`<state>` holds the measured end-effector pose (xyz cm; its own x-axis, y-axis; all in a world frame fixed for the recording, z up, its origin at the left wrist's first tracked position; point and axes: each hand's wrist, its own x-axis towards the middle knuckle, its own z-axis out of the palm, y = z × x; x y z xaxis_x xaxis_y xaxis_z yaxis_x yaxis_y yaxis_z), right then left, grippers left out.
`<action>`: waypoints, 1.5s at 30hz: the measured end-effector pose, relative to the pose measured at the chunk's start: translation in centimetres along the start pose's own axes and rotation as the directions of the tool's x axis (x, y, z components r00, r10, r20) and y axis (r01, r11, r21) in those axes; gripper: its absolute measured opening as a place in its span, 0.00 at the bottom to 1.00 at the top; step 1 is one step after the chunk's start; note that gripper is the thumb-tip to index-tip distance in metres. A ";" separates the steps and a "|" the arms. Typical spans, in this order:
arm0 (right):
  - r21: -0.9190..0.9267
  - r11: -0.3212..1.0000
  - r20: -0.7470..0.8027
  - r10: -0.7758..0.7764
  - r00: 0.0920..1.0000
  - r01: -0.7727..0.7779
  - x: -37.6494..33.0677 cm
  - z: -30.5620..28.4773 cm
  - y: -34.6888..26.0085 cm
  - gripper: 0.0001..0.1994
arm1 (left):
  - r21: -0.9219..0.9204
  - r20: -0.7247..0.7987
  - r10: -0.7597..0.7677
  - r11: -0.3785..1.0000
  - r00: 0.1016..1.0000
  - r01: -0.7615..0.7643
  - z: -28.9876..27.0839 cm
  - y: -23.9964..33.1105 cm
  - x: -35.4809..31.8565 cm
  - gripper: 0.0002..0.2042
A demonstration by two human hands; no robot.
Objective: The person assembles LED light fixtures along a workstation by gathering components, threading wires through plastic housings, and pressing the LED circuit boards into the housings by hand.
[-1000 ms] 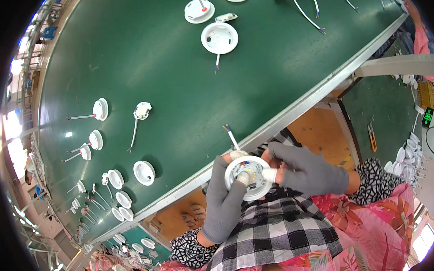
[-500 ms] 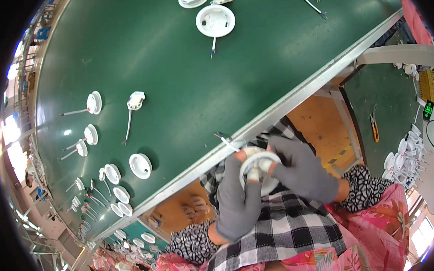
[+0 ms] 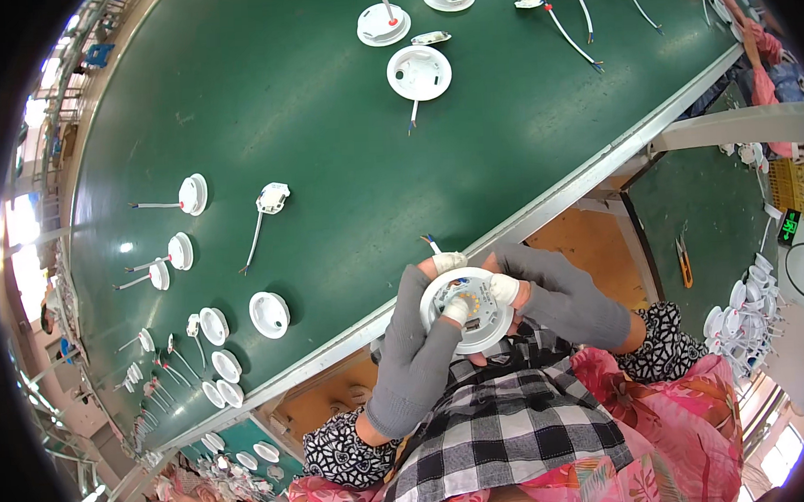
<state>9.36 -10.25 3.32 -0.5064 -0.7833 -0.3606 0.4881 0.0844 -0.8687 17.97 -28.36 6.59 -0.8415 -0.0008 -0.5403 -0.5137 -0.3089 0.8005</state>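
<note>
White plastic round lamp unit (image 3: 484,326), held btwn both hands, lower ctr of frame, just below the edge of the bench (image 3: 345,182). Has a pale rim, greyish-white face w/ small yellow dots nr the middle, plus a few coloured bits nr the upper L edge, too small to tell. White lead (image 3: 433,245) w/ coloured wire ends shows above it, over the bench.

L hand (image 3: 408,358), grey glove w/ white-covered tips, half closed on the unit: thumb on the face by the dots, a finger at the upper L rim. R hand (image 3: 564,299), same type glove, also part closed on it: thumb on the R rim, other fingers mostly hidden.

Vs 0.5 s ago: unit was tilted & blurred w/ R fingertips in over the face; now it's turned up to view, R thumb back at the rim. Whole view's shifted too, bench stuff sits a bit lower.

Containers: white cup (image 3: 421,72), upper ctr, open side up, hole & slot in its floor. Hollow white cup (image 3: 269,315), L of ctr, small hole inside. Yellow basket (image 3: 783,182), far R; contents can't tell.
</note>
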 end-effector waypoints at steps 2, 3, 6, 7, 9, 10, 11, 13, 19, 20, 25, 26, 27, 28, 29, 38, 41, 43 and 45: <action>-0.018 0.999 -0.038 -0.042 0.998 0.042 -0.1 0.4 0.2 0.20 | -0.017 -0.012 -0.043 0.999 0.999 0.043 0.1 0.2 0.1 0.20; -0.018 0.999 -0.034 -0.038 0.999 0.037 -0.2 0.4 0.0 0.20 | -0.021 -0.016 -0.045 0.999 0.999 0.044 0.0 0.2 0.4 0.20; -0.090 0.995 -0.025 0.033 0.999 -0.035 -0.4 0.8 -0.4 0.20 | -0.012 -0.012 -0.106 0.994 0.994 0.106 -0.1 0.1 0.6 0.20; -0.116 0.993 -0.031 0.019 0.999 -0.023 -0.4 0.8 -0.4 0.20 | -0.006 -0.027 -0.113 0.994 0.993 0.113 -0.1 0.1 0.8 0.19; -0.145 0.989 -0.030 0.004 1.000 -0.008 -0.5 1.0 -0.3 0.19 | -0.002 -0.046 -0.116 0.993 0.992 0.116 -0.2 -0.1 1.0 0.19; -0.103 0.995 -0.051 0.011 0.999 -0.016 -0.7 1.2 -0.2 0.19 | -0.026 -0.043 -0.119 0.993 0.992 0.118 -0.2 -0.3 1.1 0.18; -0.061 0.998 -0.071 0.019 0.997 -0.024 -0.7 1.3 -0.2 0.19 | -0.050 -0.040 -0.122 0.991 0.992 0.120 -0.1 -0.5 1.1 0.17; -0.049 0.999 -0.093 -0.004 0.996 -0.001 -0.7 1.6 -0.1 0.18 | -0.064 -0.061 -0.128 0.990 0.990 0.125 0.2 -0.4 1.1 0.17; -0.099 0.995 -0.138 -0.006 0.990 -0.008 -0.4 1.9 0.1 0.16 | -0.098 -0.097 -0.130 0.988 0.987 0.120 0.4 -0.7 1.1 0.14; -0.114 0.993 -0.151 -0.017 0.988 0.000 -0.5 1.9 0.1 0.15 | -0.109 -0.101 -0.137 0.986 0.985 0.126 0.5 -0.6 1.2 0.13; -0.078 0.997 -0.167 0.009 0.986 -0.023 -0.6 2.6 -0.1 0.14 | -0.152 -0.146 -0.129 0.983 0.981 0.107 0.9 -0.7 0.8 0.09; -0.095 0.995 -0.191 -0.005 0.982 -0.013 -0.6 2.8 -0.3 0.15 | -0.163 -0.130 -0.133 0.980 0.982 0.112 0.8 -0.6 0.8 0.09; -0.095 0.995 -0.189 -0.007 0.982 -0.012 -0.7 2.8 -0.5 0.15 | -0.174 -0.114 -0.136 0.978 0.984 0.115 0.8 -0.5 0.8 0.09; -0.088 0.996 -0.186 0.002 0.982 -0.019 -0.6 2.6 -0.6 0.15 | -0.170 -0.115 -0.130 0.979 0.985 0.109 0.7 -0.3 1.0 0.09; -0.082 0.996 -0.184 0.010 0.983 -0.025 -0.5 2.5 -0.8 0.15 | -0.170 -0.095 -0.134 0.979 0.986 0.116 0.6 -0.1 1.1 0.10; 0.030 0.999 -0.197 0.046 0.979 -0.040 -0.5 2.1 0.4 0.17 | -0.185 0.032 -0.148 0.971 0.989 0.151 -0.1 -0.1 0.4 0.16; 0.048 0.998 -0.198 0.045 0.979 -0.036 -0.5 2.2 0.6 0.17 | -0.181 0.045 -0.152 0.971 0.987 0.158 -0.3 0.0 0.3 0.19; 0.054 0.998 -0.208 0.042 0.977 -0.032 -0.4 2.4 0.7 0.17 | -0.187 0.047 -0.145 0.971 0.988 0.152 -0.5 0.1 0.3 0.19; 0.060 0.998 -0.219 0.040 0.975 -0.027 -0.4 2.5 0.8 0.17 | -0.182 0.059 -0.152 0.970 0.987 0.160 -0.5 0.2 0.3 0.20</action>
<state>11.76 -11.42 3.59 -0.6297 -0.6257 -0.4604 0.5435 0.0686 -0.8366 17.74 -28.93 6.46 -0.7623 0.1019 -0.6392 -0.6024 -0.4729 0.6430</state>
